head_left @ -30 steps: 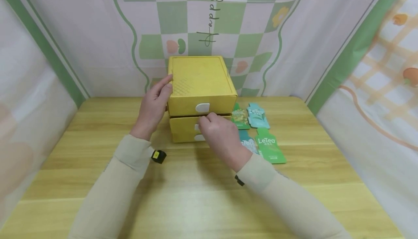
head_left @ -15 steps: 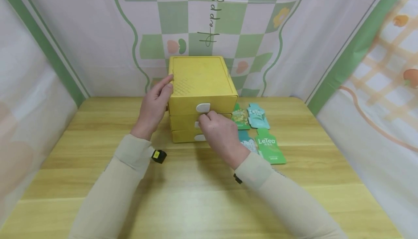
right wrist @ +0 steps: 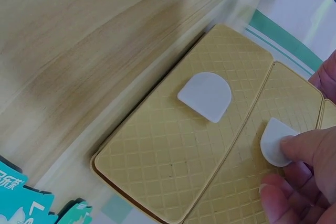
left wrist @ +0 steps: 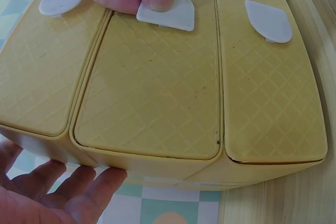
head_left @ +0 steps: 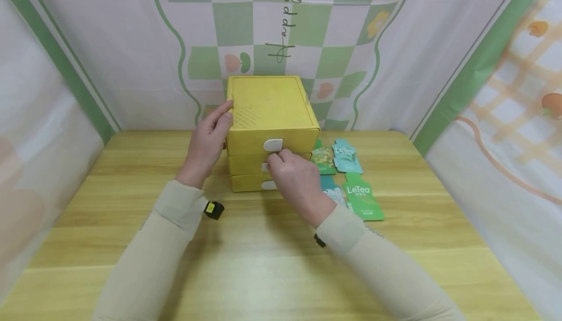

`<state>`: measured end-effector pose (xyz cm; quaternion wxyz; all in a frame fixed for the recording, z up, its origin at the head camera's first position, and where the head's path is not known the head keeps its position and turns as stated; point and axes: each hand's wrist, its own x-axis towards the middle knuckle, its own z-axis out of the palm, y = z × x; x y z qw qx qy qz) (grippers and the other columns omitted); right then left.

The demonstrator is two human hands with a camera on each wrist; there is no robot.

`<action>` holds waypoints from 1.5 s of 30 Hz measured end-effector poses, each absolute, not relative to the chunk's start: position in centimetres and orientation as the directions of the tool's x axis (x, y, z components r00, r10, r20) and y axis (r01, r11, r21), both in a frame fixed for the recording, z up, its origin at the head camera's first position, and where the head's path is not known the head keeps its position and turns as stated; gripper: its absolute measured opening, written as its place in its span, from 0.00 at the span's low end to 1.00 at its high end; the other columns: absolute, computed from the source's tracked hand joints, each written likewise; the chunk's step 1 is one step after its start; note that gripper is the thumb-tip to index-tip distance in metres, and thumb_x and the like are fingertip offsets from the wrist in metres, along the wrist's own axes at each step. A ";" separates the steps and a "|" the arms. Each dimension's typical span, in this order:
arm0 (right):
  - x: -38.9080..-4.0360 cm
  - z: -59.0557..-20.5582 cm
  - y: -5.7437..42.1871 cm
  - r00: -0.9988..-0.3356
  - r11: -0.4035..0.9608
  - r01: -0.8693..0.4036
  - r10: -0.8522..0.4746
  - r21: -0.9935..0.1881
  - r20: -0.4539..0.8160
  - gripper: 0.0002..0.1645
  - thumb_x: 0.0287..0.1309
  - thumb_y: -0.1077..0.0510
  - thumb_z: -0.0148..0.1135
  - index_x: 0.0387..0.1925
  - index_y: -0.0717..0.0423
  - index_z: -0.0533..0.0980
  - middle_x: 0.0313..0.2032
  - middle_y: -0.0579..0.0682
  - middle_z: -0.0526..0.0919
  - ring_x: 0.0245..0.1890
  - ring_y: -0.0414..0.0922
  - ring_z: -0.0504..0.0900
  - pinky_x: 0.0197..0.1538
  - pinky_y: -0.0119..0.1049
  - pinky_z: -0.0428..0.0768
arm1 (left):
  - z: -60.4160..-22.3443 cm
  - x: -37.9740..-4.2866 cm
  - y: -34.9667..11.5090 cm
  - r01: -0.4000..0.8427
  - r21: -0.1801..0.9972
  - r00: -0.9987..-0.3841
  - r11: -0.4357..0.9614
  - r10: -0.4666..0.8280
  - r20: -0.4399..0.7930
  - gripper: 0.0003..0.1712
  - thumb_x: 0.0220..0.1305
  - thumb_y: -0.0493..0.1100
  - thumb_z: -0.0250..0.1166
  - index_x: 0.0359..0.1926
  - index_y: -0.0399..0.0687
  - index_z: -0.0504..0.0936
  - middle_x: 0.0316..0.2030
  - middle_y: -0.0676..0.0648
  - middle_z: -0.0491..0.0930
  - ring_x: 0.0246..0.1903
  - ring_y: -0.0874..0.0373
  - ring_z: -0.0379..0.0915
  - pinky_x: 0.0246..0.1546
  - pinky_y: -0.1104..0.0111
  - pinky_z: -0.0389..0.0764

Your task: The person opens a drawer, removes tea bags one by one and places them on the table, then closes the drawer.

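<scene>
A yellow three-drawer box (head_left: 272, 99) stands on the wooden table, each drawer front bearing a white tab handle. My left hand (head_left: 206, 140) rests along its left side, the fingertips (left wrist: 113, 176) against the side wall in the left wrist view. With thumb and fingers my right hand (head_left: 298, 182) pinches the white handle (left wrist: 178, 15) of the middle drawer (left wrist: 152, 87). That drawer front lies level with the top drawer (head_left: 246, 140) and the bottom drawer (right wrist: 168, 156). Nothing inside the drawers shows.
To the right of the box lie several flat LeTea pouches, among them a bright green pouch (head_left: 364, 199) and a light blue pouch (head_left: 347, 157). A green-and-white checked cloth (head_left: 272, 23) hangs close behind the box. Cloth walls border both sides of the table (head_left: 246, 267).
The dark gap beneath the top drawer has gone: the middle drawer has moved inward and now sits flush. Both hands keep nearly the same places, the right still pinching the handle.
</scene>
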<state>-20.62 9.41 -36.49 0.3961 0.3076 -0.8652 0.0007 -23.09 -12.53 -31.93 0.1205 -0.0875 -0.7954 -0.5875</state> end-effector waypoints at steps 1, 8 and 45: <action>-20.6 -36.5 9.4 -0.497 0.811 -0.534 -0.531 0.240 0.686 0.15 0.71 0.54 0.49 0.34 0.54 0.80 0.28 0.49 0.81 0.18 0.41 0.72 0.12 0.36 0.67 | -31.9 -23.1 -12.5 0.279 0.914 -0.956 0.295 -0.002 0.292 0.32 0.70 0.69 0.44 0.71 0.71 0.66 0.56 0.56 0.73 0.18 0.54 0.56 0.23 0.62 0.68; -20.4 -36.6 9.6 -0.507 0.802 -0.567 -0.522 0.191 0.686 0.14 0.71 0.55 0.48 0.37 0.54 0.80 0.30 0.50 0.82 0.20 0.42 0.74 0.13 0.37 0.68 | -29.8 -21.2 -11.9 0.249 0.925 -0.966 0.286 0.005 0.258 0.31 0.74 0.60 0.44 0.73 0.59 0.64 0.53 0.50 0.73 0.20 0.56 0.55 0.26 0.64 0.69; -19.1 -39.9 9.4 -0.657 0.771 -0.602 -0.626 0.206 0.420 0.08 0.67 0.58 0.56 0.32 0.53 0.78 0.29 0.51 0.78 0.21 0.45 0.73 0.15 0.40 0.73 | -30.2 -21.6 -11.9 0.226 0.932 -0.971 0.285 -0.008 0.238 0.30 0.75 0.59 0.44 0.73 0.60 0.64 0.41 0.46 0.69 0.21 0.55 0.57 0.27 0.64 0.69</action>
